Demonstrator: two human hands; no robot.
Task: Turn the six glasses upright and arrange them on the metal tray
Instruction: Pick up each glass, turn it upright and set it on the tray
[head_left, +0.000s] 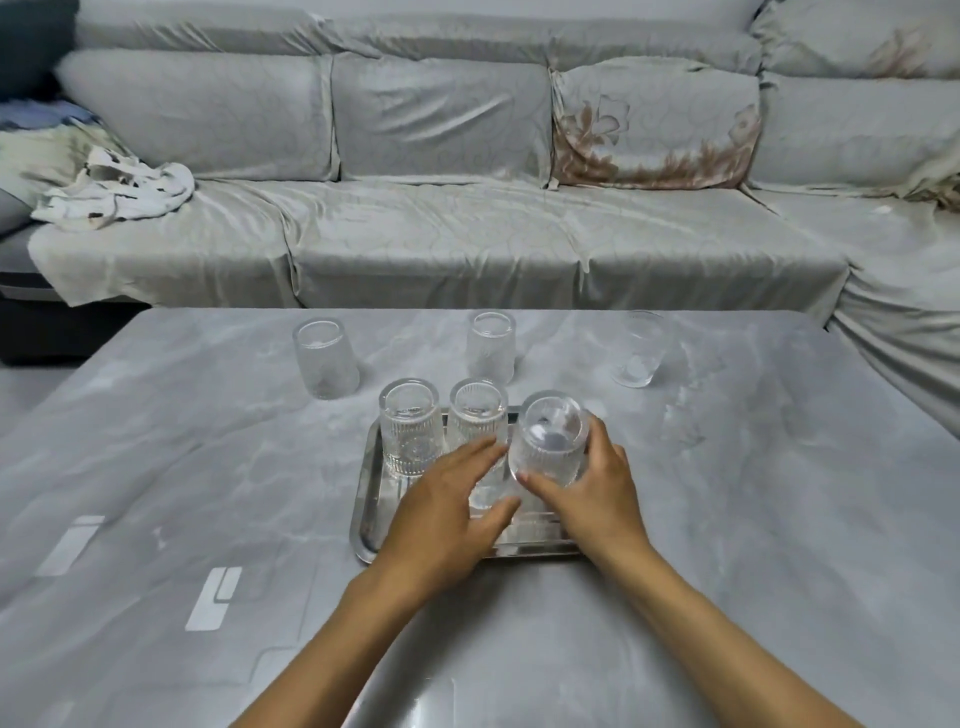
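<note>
A shiny metal tray (365, 499) lies in the middle of the grey table. Two ribbed clear glasses stand on its far half: the left glass (410, 431) and the middle glass (477, 415). My right hand (597, 493) grips a third glass (548, 441) over the tray's far right corner, tilted with one end toward me. My left hand (447, 514) hovers over the tray with fingers spread, fingertips by the middle glass's lower part, holding nothing. Beyond the tray stand three more glasses: a far left glass (326, 361), a far middle glass (491, 347) and a far right glass (638, 349).
The grey marbled table (753, 493) reaches to a sofa (441, 234) under a pale cover along its far edge. A crumpled white cloth (119, 195) lies on the sofa at the left. Floor shows at the table's left and right corners.
</note>
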